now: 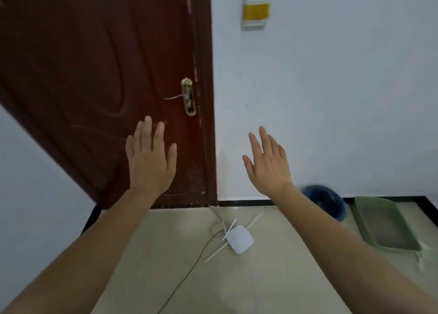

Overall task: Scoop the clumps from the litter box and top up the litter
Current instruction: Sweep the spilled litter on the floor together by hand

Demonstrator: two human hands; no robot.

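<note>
Against the far wall on the right, the green litter box (385,225) sits on the pale tiled floor (166,254), its grey litter showing inside, with a blue bin (326,201) lined with a dark bag just beside its left end. Both bare arms reach forward into the air, well apart from the box. On the left hand (150,159) the fingers are straight and close together, back of the hand to the camera, holding nothing, in front of the dark red door (94,65) below its brass handle (187,97). On the right hand (267,164) the fingers are likewise straight and slightly spread, also empty, in front of the white wall (331,88). Between the arms on the floor lies a white router (239,239) with thin antennas and a dark cable trailing toward the camera. High on the wall hangs a white and yellow box (256,11)
</note>
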